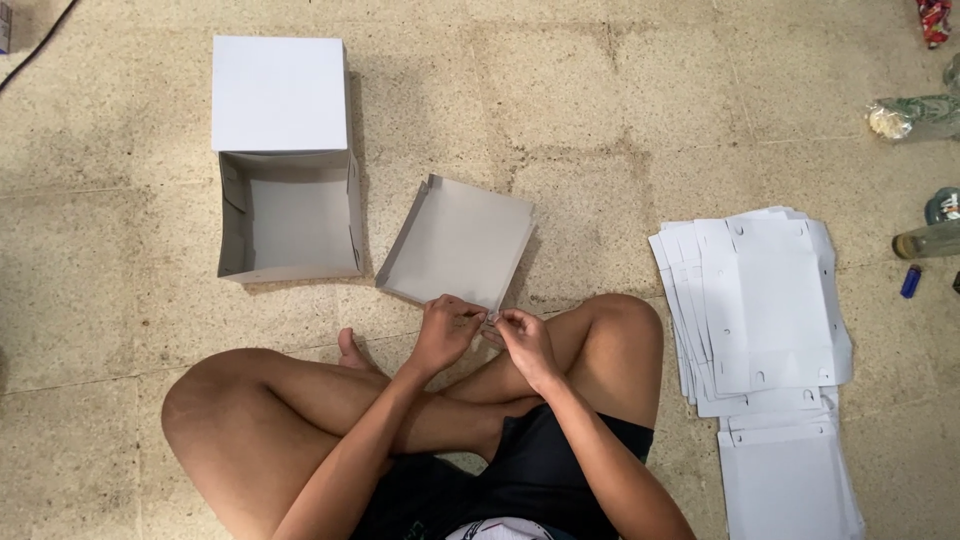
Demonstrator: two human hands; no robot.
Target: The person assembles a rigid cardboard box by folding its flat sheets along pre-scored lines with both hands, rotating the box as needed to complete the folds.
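Both hands meet at the near corner of a shallow grey cardboard tray with folded-up sides (455, 243). The left hand (443, 332) has its fingers curled and pressed together on that corner, and the right hand (527, 345) pinches the same corner from the other side, so the two hands almost touch. The tray itself tilts up from the floor, its near corner lifted towards the person and its far edge pointing away.

The person sits cross-legged on a beige speckled tile floor (600, 120), bare knees spread to either side, wearing dark shorts. The tray rests just in front of the crossed legs, near the middle of the floor in view.

To the left of the tray, near the floor's far left part, stands a finished grey cardboard box with an open white lid (285, 160); the lid lies flat behind the open box. The box and the tray sit near each other but apart.

To the person's right lies a fanned stack of flat white cardboard sheets (765, 300), with a second pile just below it. Beyond the stack, along the right edge of the floor, lie clear bottles (915, 115) and a small blue lighter (910, 281).
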